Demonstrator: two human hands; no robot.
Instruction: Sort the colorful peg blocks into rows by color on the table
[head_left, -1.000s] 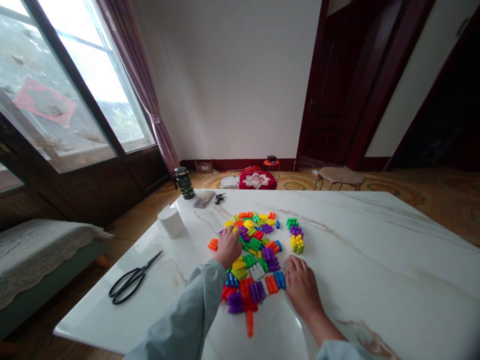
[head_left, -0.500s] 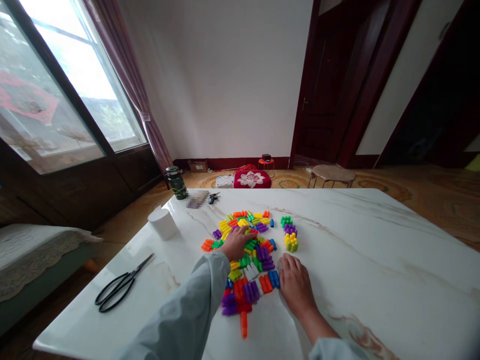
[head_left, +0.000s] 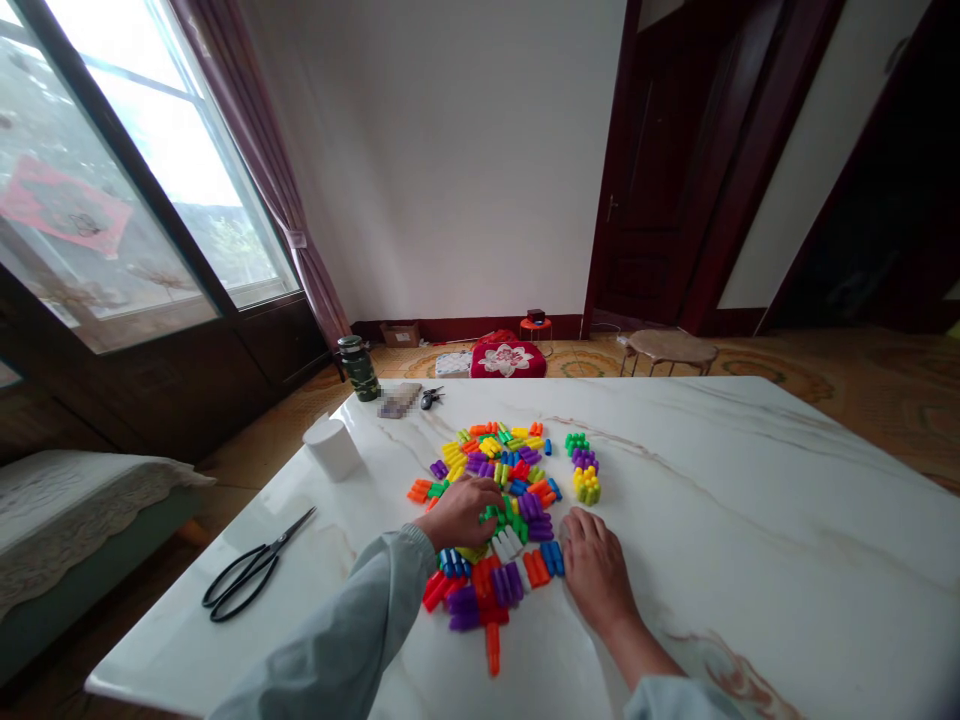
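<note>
Your left hand (head_left: 465, 512) was down among the colored plastic blocks (head_left: 534, 510) at the lower center of the frame, its fingers curled over some green pieces (head_left: 489, 526); whether it gripped one could not be told. Your right hand (head_left: 596, 565) rested palm down on the white counter (head_left: 750, 500), fingers loosely extended, with nothing visible in its grasp, just beside a blue block (head_left: 552, 558). Above it in the frame lay a green, purple and yellow cluster (head_left: 586, 461). Black scissors (head_left: 277, 547) lay at lower left.
</note>
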